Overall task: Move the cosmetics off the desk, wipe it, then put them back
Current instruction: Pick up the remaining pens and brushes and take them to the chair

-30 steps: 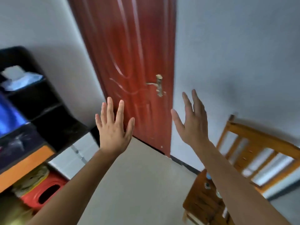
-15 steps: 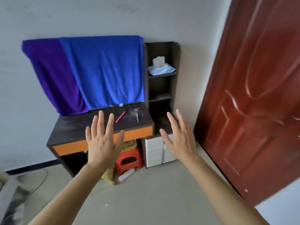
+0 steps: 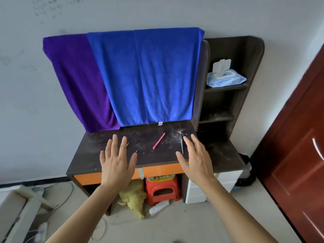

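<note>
A slim pink plastic cosmetic stick [image 3: 158, 141] and a thin dark pointed tool [image 3: 182, 143], possibly a brush, lie apart on the powder-flecked dark wooden counter [image 3: 84, 155], not yet cleared. The left hand [image 3: 116, 162] and the right hand [image 3: 196, 162] hover before it, fingers straight, spread, holding nothing; a soft blue wipes pack [image 3: 225, 78] sits shelved nearby.

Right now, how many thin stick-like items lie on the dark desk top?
3. A pink stick lies centrally; a dark stick lies beside the right hand; a short brownish tip peeks out beside the left hand. The hands may hide others.
</note>
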